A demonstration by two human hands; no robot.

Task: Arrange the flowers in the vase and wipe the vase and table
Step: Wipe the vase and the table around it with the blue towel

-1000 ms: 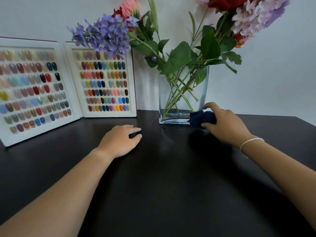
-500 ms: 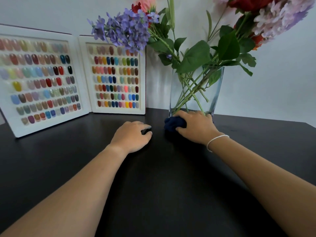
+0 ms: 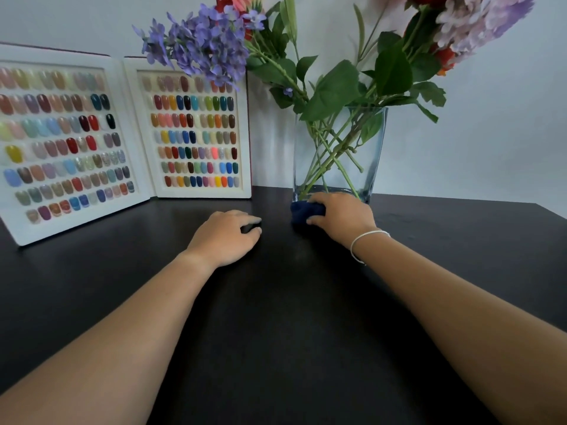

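From the head view, our right hand (image 3: 340, 217) has its grip curled over a bunched dark blue cloth (image 3: 305, 211), thumb tucked at the near side, pressing it down on the black bench (image 3: 276, 332). The cloth touches the foot of the glass vase (image 3: 337, 154), which stands directly behind the grip, against the wall. The flowers (image 3: 208, 44) rise above the grip, their green stems crossing inside the glass and the blooms fanning out to both sides. Our left hand (image 3: 225, 237) lies to the left of the grip, resting on the bench with fingers loosely curled; something small and dark shows under the fingertips, and we cannot tell what it is or whether it is held. Further left of both hands, an open white display of coloured nail samples (image 3: 122, 139) leans against the wall.

We judge the arranging done, since every stem we can see sits in the vase. The wiping is under way at the vase base. Whether the glass walls are already clean we cannot tell; most of the bench on the near side of the grip probably remains.
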